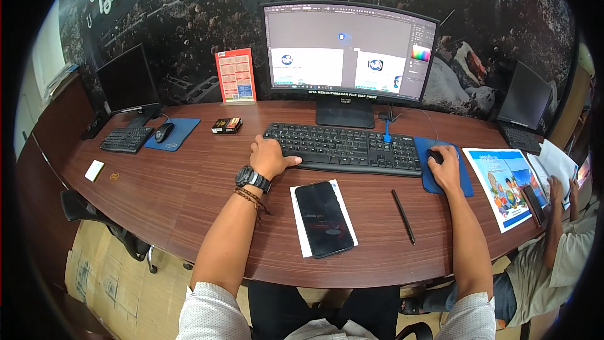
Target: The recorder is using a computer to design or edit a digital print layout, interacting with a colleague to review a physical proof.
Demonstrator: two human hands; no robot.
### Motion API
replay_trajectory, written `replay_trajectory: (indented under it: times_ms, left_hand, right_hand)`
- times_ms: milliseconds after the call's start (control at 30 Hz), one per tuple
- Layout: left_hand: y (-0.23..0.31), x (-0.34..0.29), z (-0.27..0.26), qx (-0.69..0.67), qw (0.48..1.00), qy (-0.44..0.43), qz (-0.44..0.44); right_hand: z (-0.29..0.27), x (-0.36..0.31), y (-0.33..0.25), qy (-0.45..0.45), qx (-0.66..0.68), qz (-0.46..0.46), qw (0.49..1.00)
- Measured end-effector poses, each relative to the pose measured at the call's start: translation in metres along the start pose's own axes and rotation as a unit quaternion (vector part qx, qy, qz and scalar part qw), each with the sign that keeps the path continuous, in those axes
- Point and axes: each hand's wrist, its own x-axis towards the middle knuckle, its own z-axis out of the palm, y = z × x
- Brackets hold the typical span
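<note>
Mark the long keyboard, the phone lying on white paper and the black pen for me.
Long keyboard point(340, 146), head view: middle of its keys.
Phone point(324, 220), head view: middle of its dark screen.
Black pen point(403, 216), head view: middle of its barrel.

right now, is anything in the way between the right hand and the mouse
Nothing visible: the right hand lies over the black mouse, which is on the blue mouse pad. The large black keyboard is to the left, not between them.
</note>
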Motion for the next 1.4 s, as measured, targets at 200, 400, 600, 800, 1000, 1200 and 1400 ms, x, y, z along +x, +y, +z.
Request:
replay_trajectory:
  times_ms: [200,400,600,800,1000,1200,1400]
  left_hand:
    - [0.003,0.002,0.002,-0.02,1.0,0.014,0.015]
    - [-0.009,0.008,0.004,-0.094,0.989,0.013,0.112]
    - [-0.011,0.011,0.006,-0.083,0.987,0.012,0.138]
    - [-0.003,0.009,0.002,-0.072,0.991,-0.033,0.104]
    - [0.011,-0.004,0.003,-0.045,0.998,-0.002,0.054]
    - [0.004,-0.001,0.009,-0.04,0.998,-0.006,0.048]
    - [0.005,-0.001,0.009,-0.04,0.997,-0.001,0.06]
  right_hand:
    - [-0.001,-0.001,0.002,0.0,-0.005,-0.003,1.0]
    - [-0.003,-0.002,-0.004,-0.01,-0.016,0.013,1.0]
    - [-0.003,0.0,-0.004,-0.015,-0.018,0.013,1.0]
    - [-0.003,-0.001,-0.004,-0.024,-0.011,-0.001,1.0]
    - [-0.004,-0.002,-0.002,-0.025,-0.005,-0.003,1.0]
    - [-0.003,-0.001,-0.004,-0.02,0.001,-0.007,1.0]
    - [-0.004,0.0,-0.003,-0.018,0.008,-0.008,1.0]
